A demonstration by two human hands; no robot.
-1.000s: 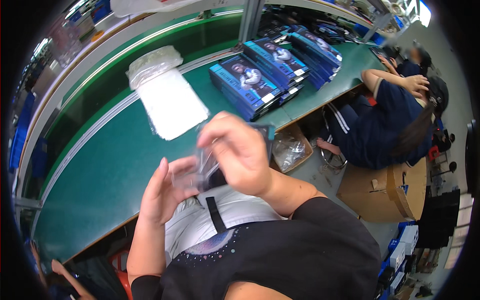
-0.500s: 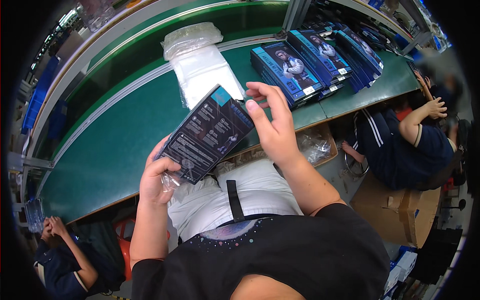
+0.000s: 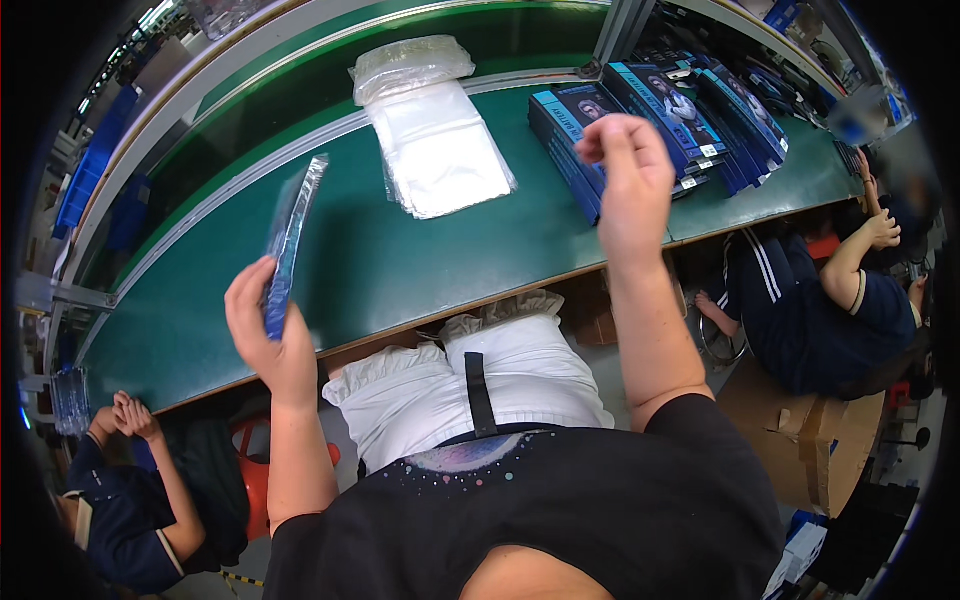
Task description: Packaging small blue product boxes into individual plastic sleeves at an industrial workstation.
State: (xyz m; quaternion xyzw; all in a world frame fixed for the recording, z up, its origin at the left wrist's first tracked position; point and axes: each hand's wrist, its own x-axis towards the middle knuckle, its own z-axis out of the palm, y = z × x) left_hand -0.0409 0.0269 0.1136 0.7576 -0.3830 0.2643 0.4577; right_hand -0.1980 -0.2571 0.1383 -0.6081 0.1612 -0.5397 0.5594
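While the head view looks down over a green workbench (image 3: 400,270), the left hand (image 3: 268,330) is raised above its near edge and closed around the lower end of a flat blue packaged item in a clear sleeve (image 3: 290,235). That package is seen edge-on; it rises from the grip and tilts slightly away, its top end standing over the bench surface, clear of everything else. Thumb and fingers wrap its bottom part, so the grip there is firm.

To the right of that grip, well apart, the right hand (image 3: 625,185) hangs in the air over the bench. Its fingers are curled inward and the fingertips pinch together near the top, but nothing can be made out between them; whether they hold anything small cannot be told.

Just behind and beside the right hand lies a row of dark blue printed boxes (image 3: 670,110), overlapping along the far right of the bench. Between the 2 hands, farther back, sits a stack of clear plastic bags (image 3: 435,150), with a crumpled bag on top at its far end.

Beyond the right hand, lower right, another person (image 3: 830,300) in dark clothing sits by a cardboard box (image 3: 800,440). Below the left grip, a second person (image 3: 130,490) sits at the lower left.
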